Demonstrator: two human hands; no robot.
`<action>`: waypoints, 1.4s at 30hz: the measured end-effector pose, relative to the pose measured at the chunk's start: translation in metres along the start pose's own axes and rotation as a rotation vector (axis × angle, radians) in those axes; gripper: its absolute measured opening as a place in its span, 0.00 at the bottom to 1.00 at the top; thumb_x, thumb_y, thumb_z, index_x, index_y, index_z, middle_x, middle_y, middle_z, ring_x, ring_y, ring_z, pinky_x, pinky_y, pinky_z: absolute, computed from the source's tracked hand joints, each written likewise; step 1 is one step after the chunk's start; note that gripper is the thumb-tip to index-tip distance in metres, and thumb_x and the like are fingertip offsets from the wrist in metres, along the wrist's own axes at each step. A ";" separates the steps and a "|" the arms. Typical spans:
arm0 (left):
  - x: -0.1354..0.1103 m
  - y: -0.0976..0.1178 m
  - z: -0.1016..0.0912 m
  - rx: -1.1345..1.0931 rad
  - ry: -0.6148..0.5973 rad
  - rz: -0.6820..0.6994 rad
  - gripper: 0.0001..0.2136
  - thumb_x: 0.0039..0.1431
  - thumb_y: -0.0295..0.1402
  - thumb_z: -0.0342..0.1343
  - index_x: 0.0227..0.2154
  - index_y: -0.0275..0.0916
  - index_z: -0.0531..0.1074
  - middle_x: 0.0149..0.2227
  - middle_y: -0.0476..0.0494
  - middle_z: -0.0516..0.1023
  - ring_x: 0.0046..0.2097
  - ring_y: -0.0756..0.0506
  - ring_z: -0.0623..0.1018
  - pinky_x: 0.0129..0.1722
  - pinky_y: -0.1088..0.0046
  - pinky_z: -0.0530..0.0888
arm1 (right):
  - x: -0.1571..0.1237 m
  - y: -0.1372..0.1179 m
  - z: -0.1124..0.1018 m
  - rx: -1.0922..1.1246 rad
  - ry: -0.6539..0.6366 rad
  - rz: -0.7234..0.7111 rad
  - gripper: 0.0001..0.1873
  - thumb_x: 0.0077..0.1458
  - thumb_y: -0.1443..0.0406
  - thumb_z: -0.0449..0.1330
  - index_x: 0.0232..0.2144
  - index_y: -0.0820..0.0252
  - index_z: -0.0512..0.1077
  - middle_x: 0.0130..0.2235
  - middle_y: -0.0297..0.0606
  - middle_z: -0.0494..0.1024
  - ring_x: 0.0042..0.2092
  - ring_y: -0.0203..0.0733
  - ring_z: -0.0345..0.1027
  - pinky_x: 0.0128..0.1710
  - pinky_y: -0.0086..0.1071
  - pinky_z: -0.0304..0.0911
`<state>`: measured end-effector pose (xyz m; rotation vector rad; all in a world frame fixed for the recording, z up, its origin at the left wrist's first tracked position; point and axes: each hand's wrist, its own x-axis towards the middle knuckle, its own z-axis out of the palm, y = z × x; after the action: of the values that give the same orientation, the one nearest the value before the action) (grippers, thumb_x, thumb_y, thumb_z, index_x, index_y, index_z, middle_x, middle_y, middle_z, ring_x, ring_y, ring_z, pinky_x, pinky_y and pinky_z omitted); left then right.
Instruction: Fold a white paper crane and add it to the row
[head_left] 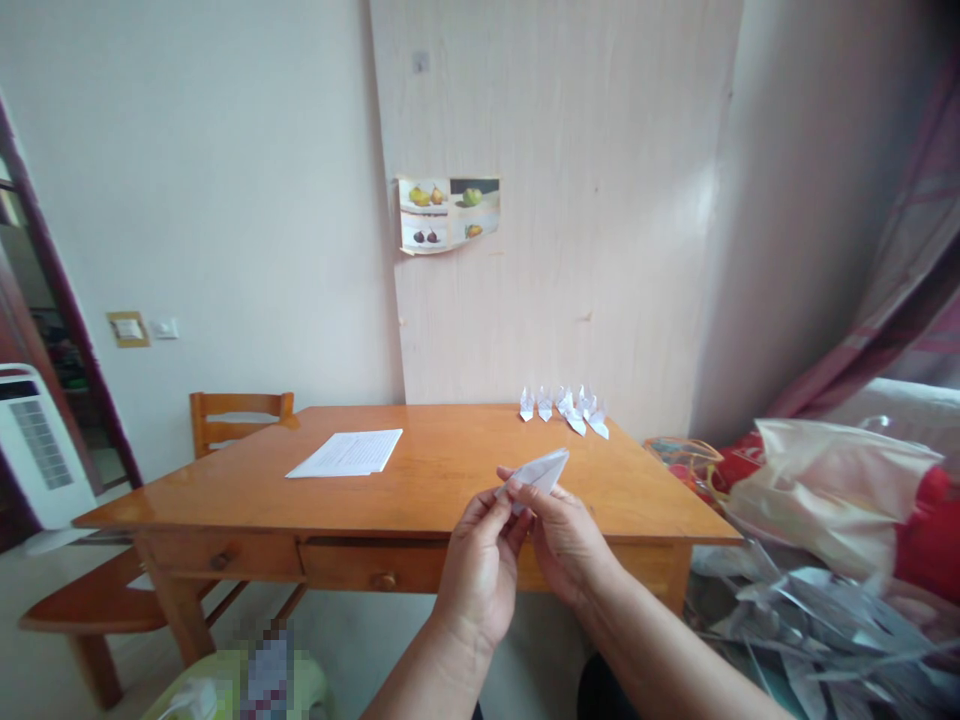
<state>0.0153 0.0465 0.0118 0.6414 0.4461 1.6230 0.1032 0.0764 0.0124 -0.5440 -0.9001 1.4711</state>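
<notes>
Left hand: the left hand (484,565) pinches the near end of a folded white paper (551,468) between thumb and fingers.
Right hand: the right hand (570,545) grips the same piece just beside it, thumb on top; the pointed end slants up to the right.
Table: a wooden table (450,490) with 2 round drawer knobs (386,580) showing.
Back edge: small folded paper figures (526,404), 2 standing apart, the others bunched and overlapping at right.
Table's left half: a stack of white sheets (349,453).
Wall: a sheet with 4 fruit pictures (450,215).
Floor, right: bags (832,490) above a heap of grey-white scraps (832,620).
</notes>
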 end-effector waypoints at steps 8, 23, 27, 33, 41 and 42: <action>0.002 -0.001 -0.010 -0.033 0.078 -0.021 0.07 0.49 0.27 0.70 0.29 0.36 0.77 0.38 0.43 0.80 0.42 0.47 0.78 0.48 0.73 0.76 | 0.013 -0.022 -0.010 -0.084 0.051 -0.079 0.15 0.46 0.57 0.71 0.37 0.56 0.84 0.45 0.40 0.80 0.46 0.47 0.67 0.44 0.36 0.60; 0.012 0.004 -0.022 0.014 0.155 0.038 0.08 0.49 0.27 0.70 0.29 0.36 0.76 0.39 0.43 0.80 0.43 0.48 0.79 0.47 0.73 0.77 | 0.032 -0.049 -0.025 -0.024 0.295 -0.168 0.12 0.52 0.55 0.65 0.37 0.51 0.80 0.49 0.35 0.80 0.52 0.45 0.68 0.39 0.32 0.57; 0.020 0.007 -0.033 0.261 0.121 0.237 0.08 0.54 0.34 0.67 0.31 0.36 0.76 0.38 0.45 0.80 0.45 0.47 0.78 0.51 0.69 0.74 | 0.019 -0.030 -0.026 -0.110 0.326 -0.135 0.13 0.52 0.53 0.66 0.30 0.56 0.77 0.35 0.37 0.79 0.38 0.41 0.69 0.32 0.31 0.57; 0.019 0.021 -0.043 1.083 0.038 0.851 0.05 0.63 0.33 0.59 0.38 0.40 0.79 0.45 0.42 0.79 0.49 0.43 0.78 0.54 0.64 0.73 | -0.009 -0.001 -0.004 -0.404 -0.047 0.073 0.25 0.55 0.45 0.62 0.32 0.61 0.78 0.34 0.41 0.77 0.34 0.40 0.68 0.28 0.30 0.56; 0.012 0.020 -0.055 1.479 -0.157 1.212 0.12 0.63 0.23 0.56 0.47 0.40 0.76 0.49 0.38 0.77 0.50 0.43 0.79 0.52 0.64 0.77 | -0.009 0.002 0.003 -0.371 -0.137 0.021 0.21 0.55 0.49 0.65 0.26 0.62 0.74 0.26 0.34 0.72 0.29 0.35 0.61 0.28 0.29 0.53; 0.012 0.018 -0.056 1.497 -0.165 1.225 0.13 0.63 0.22 0.56 0.48 0.39 0.75 0.49 0.38 0.77 0.51 0.43 0.79 0.52 0.63 0.77 | -0.008 0.002 0.001 -0.374 -0.130 0.024 0.21 0.55 0.49 0.65 0.26 0.61 0.74 0.26 0.34 0.71 0.29 0.34 0.60 0.28 0.29 0.53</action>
<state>-0.0352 0.0593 -0.0178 2.5075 1.3189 2.0645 0.1018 0.0680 0.0097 -0.7403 -1.2877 1.3777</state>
